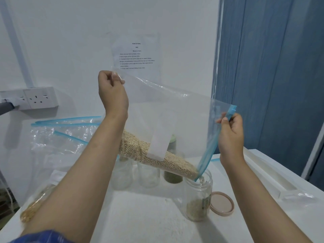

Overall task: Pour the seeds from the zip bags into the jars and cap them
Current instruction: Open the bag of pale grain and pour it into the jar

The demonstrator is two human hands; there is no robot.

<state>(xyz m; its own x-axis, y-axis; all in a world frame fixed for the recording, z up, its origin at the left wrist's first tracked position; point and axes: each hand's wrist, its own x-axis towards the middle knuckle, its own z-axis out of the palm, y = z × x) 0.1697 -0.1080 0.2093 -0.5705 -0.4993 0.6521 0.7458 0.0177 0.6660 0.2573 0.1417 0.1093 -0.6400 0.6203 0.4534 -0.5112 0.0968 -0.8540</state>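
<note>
A clear zip bag [175, 111] with a blue zip strip hangs tilted over an open clear jar [198, 199]. My left hand [112, 90] pinches the bag's raised bottom corner. My right hand [230, 132] pinches the blue zip edge at the right. Pale seeds [157, 158] lie along the bag's low side and trickle from the lower mouth corner into the jar, which holds a layer of seeds at its bottom. A beige lid [222, 203] lies flat just right of the jar.
Two empty clear jars [122, 174] [149, 174] and a jar of green seeds [172, 176] stand behind the bag. Empty zip bags [64, 134] lie at the back left. A bag of golden seeds [35, 204] rests at the left edge. A wall socket [40, 99] is at the left.
</note>
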